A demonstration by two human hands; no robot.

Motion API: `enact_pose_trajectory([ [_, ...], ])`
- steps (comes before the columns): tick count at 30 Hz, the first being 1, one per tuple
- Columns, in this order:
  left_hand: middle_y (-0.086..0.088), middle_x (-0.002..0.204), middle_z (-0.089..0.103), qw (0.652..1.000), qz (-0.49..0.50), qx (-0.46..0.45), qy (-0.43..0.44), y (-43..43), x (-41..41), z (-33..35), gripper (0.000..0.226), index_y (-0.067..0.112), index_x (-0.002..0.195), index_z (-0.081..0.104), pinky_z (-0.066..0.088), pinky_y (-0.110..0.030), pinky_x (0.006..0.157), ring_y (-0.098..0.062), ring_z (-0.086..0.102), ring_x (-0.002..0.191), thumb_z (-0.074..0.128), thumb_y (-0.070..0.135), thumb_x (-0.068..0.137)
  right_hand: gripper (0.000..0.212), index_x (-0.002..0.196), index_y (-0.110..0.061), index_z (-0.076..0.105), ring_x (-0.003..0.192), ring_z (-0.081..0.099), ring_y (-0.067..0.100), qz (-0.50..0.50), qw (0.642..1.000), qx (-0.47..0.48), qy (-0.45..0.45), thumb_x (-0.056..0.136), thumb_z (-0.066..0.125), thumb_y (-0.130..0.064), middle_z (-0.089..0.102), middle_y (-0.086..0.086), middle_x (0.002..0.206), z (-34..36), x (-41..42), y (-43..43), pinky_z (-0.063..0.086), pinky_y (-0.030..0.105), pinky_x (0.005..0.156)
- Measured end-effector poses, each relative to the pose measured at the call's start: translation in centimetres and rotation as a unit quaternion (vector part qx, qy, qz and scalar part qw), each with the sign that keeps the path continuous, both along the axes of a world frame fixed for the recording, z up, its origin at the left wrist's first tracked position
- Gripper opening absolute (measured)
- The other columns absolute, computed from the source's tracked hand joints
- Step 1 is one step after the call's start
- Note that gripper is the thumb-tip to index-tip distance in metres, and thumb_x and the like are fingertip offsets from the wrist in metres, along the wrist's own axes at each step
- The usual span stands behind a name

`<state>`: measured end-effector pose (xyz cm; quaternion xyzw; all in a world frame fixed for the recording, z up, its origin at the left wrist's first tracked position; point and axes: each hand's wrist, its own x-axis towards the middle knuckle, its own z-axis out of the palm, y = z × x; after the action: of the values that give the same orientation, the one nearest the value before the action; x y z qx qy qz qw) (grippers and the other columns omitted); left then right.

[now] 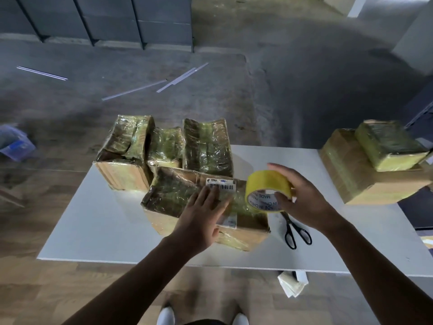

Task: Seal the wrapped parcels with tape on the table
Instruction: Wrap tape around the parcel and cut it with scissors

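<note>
While the left hand (201, 214) lies flat with straight fingers on top of the nearest parcel (173, 193), pressing it to the tabletop (93, 226) near the middle of the near edge, the right hand (302, 198) curls its fingers and thumb round a yellow tape roll (267, 184). It holds the roll just off the parcel's right end. Black scissors (295, 229) lie shut on the tabletop just right of that parcel, below the roll. A white shipping label (220, 184) sits on the parcel's top, beyond the left fingertips.

No loose strip of tape shows coming off the roll, so this parcel's sealing looks about to start rather than under way. Three more film-wrapped parcels (206, 146) stand in a row along the far edge. At the far right corner, a small parcel (389, 146) rests on a larger box (360, 181). Whether any of those is already taped cannot be told, so most of the work probably remains.
</note>
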<state>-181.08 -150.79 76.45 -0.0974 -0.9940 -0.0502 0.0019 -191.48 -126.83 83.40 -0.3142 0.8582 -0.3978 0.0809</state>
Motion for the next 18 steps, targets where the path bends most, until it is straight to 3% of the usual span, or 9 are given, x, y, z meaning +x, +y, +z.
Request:
enact_pose_trajectory([
  [3,-0.026,0.149,0.033,1.000,0.001,-0.008,-0.002,0.3,0.1,0.3,0.096,0.023,0.151,0.024,0.030,-0.054,0.111,-0.044,0.032,0.138,0.076,0.039,0.073,0.068,0.121,-0.055,0.039,0.117,0.040,-0.016,-0.023,0.997,-0.057,-0.051,0.088,0.062,0.000,0.036,-0.046,0.122,-0.9,0.4,0.4,0.044,0.003,0.078],
  [7,-0.027,0.143,0.043,1.000,0.023,-0.006,-0.014,0.3,-0.2,0.3,0.093,0.020,0.145,0.041,0.040,-0.056,0.104,-0.045,0.041,0.132,0.084,0.037,0.064,0.069,0.127,-0.052,0.043,0.115,0.043,-0.007,0.010,0.999,0.026,0.029,0.082,0.067,-0.006,0.047,-0.029,0.126,0.5,-0.5,1.0,0.039,0.004,0.084],
  [10,-0.027,0.140,0.047,1.000,0.023,0.002,0.009,0.3,0.0,0.1,0.094,0.018,0.141,0.047,0.045,-0.056,0.099,-0.044,0.045,0.130,0.088,0.037,0.058,0.047,0.127,-0.036,0.055,0.092,0.055,0.010,0.035,0.988,0.105,0.109,0.080,0.058,-0.034,0.053,-0.013,0.106,1.3,-1.2,2.9,0.041,0.015,0.075],
  [12,-0.027,0.140,0.046,1.000,0.024,-0.015,0.000,0.5,0.0,0.4,0.094,0.017,0.141,0.047,0.043,-0.056,0.101,-0.044,0.044,0.131,0.088,0.038,0.059,0.050,0.126,-0.033,0.058,0.077,0.056,0.016,0.046,0.971,0.185,0.143,0.078,0.048,-0.038,0.048,-0.012,0.091,1.0,-1.6,4.6,0.035,0.014,0.066],
  [14,-0.028,0.149,0.032,0.999,0.026,-0.041,-0.019,0.9,-0.1,1.2,0.092,0.018,0.148,0.034,0.033,-0.056,0.109,-0.044,0.030,0.139,0.079,0.041,0.072,0.052,0.129,-0.039,0.053,0.072,0.052,0.016,0.041,0.948,0.277,0.150,0.078,0.047,-0.035,0.048,-0.010,0.091,0.2,-1.7,5.4,0.026,0.011,0.061],
  [16,-0.026,0.158,0.008,0.995,0.039,-0.074,-0.063,1.8,-0.3,2.2,0.086,0.017,0.154,0.012,0.017,-0.055,0.117,-0.042,0.007,0.146,0.059,0.046,0.089,0.054,0.133,-0.038,0.051,0.067,0.041,0.007,0.049,0.945,0.293,0.139,0.080,0.048,-0.033,0.054,-0.003,0.098,-0.8,-1.6,5.3,0.025,0.008,0.062],
  [18,-0.022,0.157,0.007,0.988,0.043,-0.128,-0.070,3.1,-0.3,3.3,0.083,0.009,0.151,0.013,0.020,-0.054,0.114,-0.040,0.008,0.144,0.049,0.052,0.091,0.051,0.136,-0.038,0.048,0.066,0.039,0.007,0.068,0.944,0.294,0.135,0.086,0.052,-0.027,0.055,0.000,0.103,-1.5,-1.3,4.4,0.027,0.008,0.063],
])
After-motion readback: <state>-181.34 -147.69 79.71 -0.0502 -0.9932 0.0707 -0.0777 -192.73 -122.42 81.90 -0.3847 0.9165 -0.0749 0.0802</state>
